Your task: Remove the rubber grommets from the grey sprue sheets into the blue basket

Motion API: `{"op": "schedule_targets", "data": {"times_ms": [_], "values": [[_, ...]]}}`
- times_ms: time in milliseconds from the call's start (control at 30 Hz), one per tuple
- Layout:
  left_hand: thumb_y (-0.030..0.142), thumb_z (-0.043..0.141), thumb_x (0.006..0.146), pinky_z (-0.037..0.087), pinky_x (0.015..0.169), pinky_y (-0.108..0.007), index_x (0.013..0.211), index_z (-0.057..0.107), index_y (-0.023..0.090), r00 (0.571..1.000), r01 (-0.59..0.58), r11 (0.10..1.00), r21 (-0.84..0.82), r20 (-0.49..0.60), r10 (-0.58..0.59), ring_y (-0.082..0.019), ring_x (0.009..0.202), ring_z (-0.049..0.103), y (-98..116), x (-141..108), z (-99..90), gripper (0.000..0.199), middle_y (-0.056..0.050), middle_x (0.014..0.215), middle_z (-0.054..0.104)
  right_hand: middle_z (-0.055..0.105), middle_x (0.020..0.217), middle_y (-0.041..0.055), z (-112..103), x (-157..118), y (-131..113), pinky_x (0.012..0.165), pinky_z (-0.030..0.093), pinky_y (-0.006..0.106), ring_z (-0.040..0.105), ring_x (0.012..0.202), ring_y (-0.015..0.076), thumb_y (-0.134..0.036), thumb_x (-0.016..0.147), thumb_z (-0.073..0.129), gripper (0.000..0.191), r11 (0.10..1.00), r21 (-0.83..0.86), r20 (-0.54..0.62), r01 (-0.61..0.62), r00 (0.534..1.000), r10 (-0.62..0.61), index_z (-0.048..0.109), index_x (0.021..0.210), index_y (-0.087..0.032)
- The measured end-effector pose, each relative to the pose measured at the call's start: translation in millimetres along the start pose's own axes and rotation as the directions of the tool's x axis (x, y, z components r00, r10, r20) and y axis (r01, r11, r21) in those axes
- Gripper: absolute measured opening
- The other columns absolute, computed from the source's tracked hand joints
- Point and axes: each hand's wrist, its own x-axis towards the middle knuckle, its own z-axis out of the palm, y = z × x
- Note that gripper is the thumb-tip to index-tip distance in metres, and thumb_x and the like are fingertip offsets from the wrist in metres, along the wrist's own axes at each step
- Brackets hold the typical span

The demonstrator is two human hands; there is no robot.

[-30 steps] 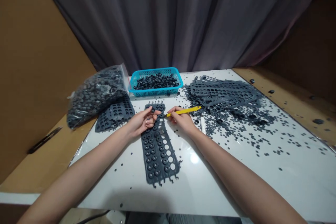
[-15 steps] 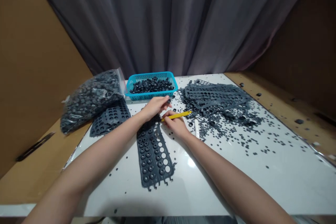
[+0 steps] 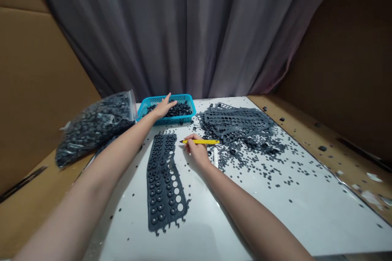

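My left hand (image 3: 165, 107) is over the blue plastic basket (image 3: 174, 120), its fingers spread above the small black rubber parts (image 3: 181, 109) inside. Between the fingers of my right hand (image 3: 196, 149) is a yellow pen-like tool (image 3: 203, 142) with a dark pointed tip facing left. That tip is just right of a dark rubber sheet (image 3: 163, 187), apart from it. Rows of round, ring-shaped pieces sit in the sheet, and a line of open holes runs down its right side. Small hooked tabs stick out along its near and far edges.
A clear zip bag (image 3: 94, 126) full of black parts lies at the left. Punched-out sheets (image 3: 239, 120) are piled at the back right, with many small black discs (image 3: 245, 163) scattered around. A white strip (image 3: 216, 157) lies by my right wrist. Cardboard walls (image 3: 39, 69) flank the table.
My left hand has moved from the sheet's far end up to the basket and spread its fingers. My right hand still holds the yellow tool, now apart from the sheet. The view has shifted.
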Motion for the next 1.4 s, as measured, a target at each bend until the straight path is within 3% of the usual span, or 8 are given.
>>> {"op": "schedule_targets", "data": {"times_ms": [133,167,267,367,567,867,1100,1400], "values": [[0.031,0.055,0.077,0.032,0.096,-0.036,0.106,0.060,0.016,0.967,-0.235,0.956,0.177,-0.059,0.249,-0.026,0.110,0.050,-2,-38,-12.6,0.033,-0.012,0.113,0.059,0.051,0.050,-0.0043,0,2,-2,0.046,0.036,0.021,0.045,0.045,0.0105,-0.025,0.069,0.048,0.009,0.991,-0.132,0.068,0.020,0.998,-0.011,0.054,0.064,-0.020],[0.029,0.055,0.077,0.035,0.092,-0.033,0.094,0.064,0.016,0.945,-0.320,0.925,0.202,-0.004,0.328,-0.024,0.101,0.053,-2,-50,-14.2,0.023,-0.011,0.101,0.062,0.051,0.049,-0.0043,0,2,-3,0.047,0.036,0.021,0.045,0.046,0.0106,-0.025,0.069,0.048,0.010,0.986,-0.166,0.092,0.031,0.996,-0.016,0.055,0.064,-0.020],[0.026,0.057,0.076,0.039,0.071,-0.026,0.077,0.065,0.018,0.839,-0.472,0.873,0.119,0.363,0.404,-0.017,0.072,0.055,-2,-86,-15.6,0.012,-0.005,0.076,0.061,0.054,0.051,-0.0038,1,2,-5,0.049,0.038,0.021,0.049,0.048,0.0111,-0.024,0.069,0.049,0.010,0.968,-0.246,0.140,0.045,0.990,-0.010,0.057,0.065,-0.020],[0.024,0.059,0.075,0.036,0.062,-0.024,0.078,0.065,0.018,0.785,-0.466,0.881,0.082,0.497,0.369,-0.015,0.065,0.052,-7,-110,-12.1,0.010,-0.003,0.071,0.060,0.058,0.054,-0.0027,2,3,-5,0.053,0.040,0.022,0.053,0.053,0.0121,-0.023,0.068,0.050,0.009,0.952,-0.300,0.174,0.062,0.985,-0.010,0.058,0.067,-0.019],[0.020,0.061,0.070,0.033,0.061,-0.024,0.077,0.065,0.018,0.825,-0.405,0.910,0.087,0.464,0.323,-0.016,0.064,0.049,-18,-120,-1.7,0.009,-0.004,0.070,0.059,0.060,0.057,-0.0020,4,3,-4,0.056,0.042,0.023,0.055,0.054,0.0129,-0.023,0.069,0.048,0.011,0.943,-0.323,0.191,0.085,0.981,-0.022,0.058,0.068,-0.019],[0.014,0.061,0.063,0.036,0.061,-0.025,0.076,0.066,0.019,0.783,-0.445,0.887,0.120,0.533,0.321,-0.016,0.064,0.051,-11,-116,3.1,0.014,-0.003,0.070,0.058,0.052,0.047,-0.0034,11,9,-8,0.054,0.037,0.023,0.048,0.051,0.0118,-0.019,0.065,0.049,0.014,0.903,-0.407,0.187,0.135,0.980,-0.063,0.050,0.052,-0.019],[0.013,0.061,0.064,0.037,0.061,-0.025,0.079,0.070,0.019,0.776,-0.455,0.873,0.174,0.558,0.293,-0.017,0.064,0.053,-4,-115,5.6,0.019,-0.004,0.069,0.062,0.059,0.053,-0.0020,7,11,-6,0.050,0.041,0.021,0.053,0.049,0.0116,-0.026,0.070,0.046,0.013,0.951,-0.306,0.199,0.043,0.980,0.020,0.056,0.068,-0.018],[0.017,0.060,0.068,0.040,0.068,-0.025,0.082,0.070,0.020,0.800,-0.419,0.904,0.087,0.506,0.322,-0.017,0.070,0.057,-16,-121,4.8,0.017,-0.005,0.077,0.065,0.061,0.055,-0.0013,7,8,-8,0.054,0.042,0.022,0.055,0.052,0.0123,-0.023,0.069,0.048,0.011,0.933,-0.355,0.189,0.056,0.982,0.013,0.057,0.064,-0.019]]}}
